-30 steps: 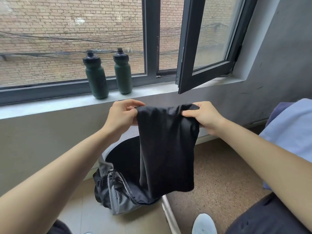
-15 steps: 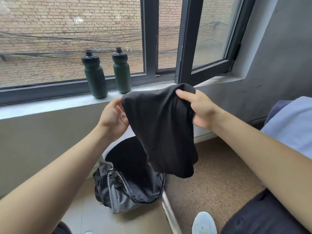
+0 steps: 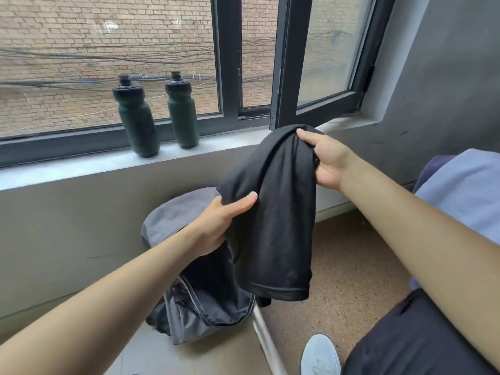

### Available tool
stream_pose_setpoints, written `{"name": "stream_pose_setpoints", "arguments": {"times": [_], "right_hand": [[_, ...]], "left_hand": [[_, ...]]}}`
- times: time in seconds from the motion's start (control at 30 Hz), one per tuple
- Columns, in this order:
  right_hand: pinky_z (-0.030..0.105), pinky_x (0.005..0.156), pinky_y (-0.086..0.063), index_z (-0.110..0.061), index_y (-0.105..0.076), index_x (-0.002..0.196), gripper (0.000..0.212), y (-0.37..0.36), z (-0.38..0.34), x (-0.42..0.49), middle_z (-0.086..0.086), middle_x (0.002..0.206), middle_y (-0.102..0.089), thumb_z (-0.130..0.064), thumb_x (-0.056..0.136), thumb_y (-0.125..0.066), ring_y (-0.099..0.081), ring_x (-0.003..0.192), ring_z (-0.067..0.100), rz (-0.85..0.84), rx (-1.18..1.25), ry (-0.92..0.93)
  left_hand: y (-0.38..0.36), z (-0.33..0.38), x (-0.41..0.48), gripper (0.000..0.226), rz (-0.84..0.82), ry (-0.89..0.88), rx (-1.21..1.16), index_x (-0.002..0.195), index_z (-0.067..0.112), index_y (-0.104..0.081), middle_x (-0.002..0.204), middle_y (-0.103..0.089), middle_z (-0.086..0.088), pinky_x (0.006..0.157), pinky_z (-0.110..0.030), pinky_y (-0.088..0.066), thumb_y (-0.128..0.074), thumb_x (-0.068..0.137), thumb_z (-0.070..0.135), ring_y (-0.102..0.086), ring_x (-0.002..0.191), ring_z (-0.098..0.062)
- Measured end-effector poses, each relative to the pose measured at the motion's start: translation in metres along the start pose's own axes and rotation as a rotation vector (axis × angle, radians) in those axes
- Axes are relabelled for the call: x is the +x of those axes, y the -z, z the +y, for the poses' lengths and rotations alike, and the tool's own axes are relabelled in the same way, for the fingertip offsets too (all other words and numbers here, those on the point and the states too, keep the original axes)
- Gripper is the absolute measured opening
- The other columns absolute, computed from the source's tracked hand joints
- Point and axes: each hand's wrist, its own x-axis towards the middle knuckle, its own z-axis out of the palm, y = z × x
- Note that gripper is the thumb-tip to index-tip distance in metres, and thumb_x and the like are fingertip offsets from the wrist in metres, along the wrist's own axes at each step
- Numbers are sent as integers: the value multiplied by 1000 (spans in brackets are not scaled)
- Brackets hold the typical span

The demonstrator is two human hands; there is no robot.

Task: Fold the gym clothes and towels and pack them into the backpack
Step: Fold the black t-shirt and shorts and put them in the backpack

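A black garment (image 3: 276,217) hangs folded in the air above the backpack. My right hand (image 3: 324,161) pinches its bunched top edge near the window sill. My left hand (image 3: 219,226) grips the garment's left side lower down, thumb across the front of the cloth. The grey and black backpack (image 3: 189,312) stands unzipped on the floor against the wall, its grey flap (image 3: 176,212) leaning back. The garment's hem hangs just over the bag's open mouth and hides part of it.
Two dark green bottles (image 3: 136,120) (image 3: 181,112) stand on the window sill. An open window sash (image 3: 319,60) juts inward at upper right. A pale blue cloth (image 3: 465,190) lies at the right edge. My white shoe (image 3: 320,355) is on the brown floor.
The garment has been doubled over. My left hand has dropped from the top corner to the garment's side, and my right hand has bunched the top edge, shifting right and lower.
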Motion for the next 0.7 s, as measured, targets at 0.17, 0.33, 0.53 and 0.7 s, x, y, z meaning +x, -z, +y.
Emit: {"name": "stream_pose_setpoints", "arguments": {"times": [0.17,0.33,0.53,0.7], "right_hand": [[31,72,-63,-5,-68,111,28,19,11,8,9,93,-79,-26,107,-50,-77,80,19,100,-92,-84],[33,73,-60,-9,-70,111,38,16,33,4,10,104,-78,-39,106,-48,-77,87,24,62,-130,-212],[44,115,-37,-11,-67,133,96,12,68,-14,14,138,-64,-86,89,-27,-59,130,34,-135,61,-349],[50,117,-37,-9,-65,132,91,0,93,-38,13,138,-64,-83,84,-46,-56,134,33,-262,93,-265]], "left_hand": [[0,24,-12,34,25,4,3,123,11,-71,125,-74,-10,104,-41,-50,-60,99,33,-70,118,-25],[-2,40,-18,29,108,-11,-108,106,14,-76,113,-77,-11,88,-35,-58,-58,99,35,-75,103,-23],[5,54,-19,38,243,20,-305,111,13,-75,110,-79,-8,84,-36,-55,-54,102,44,-77,95,-20],[17,57,-22,34,250,2,-347,116,14,-74,115,-77,-8,82,-34,-60,-55,103,39,-76,99,-21]]}}
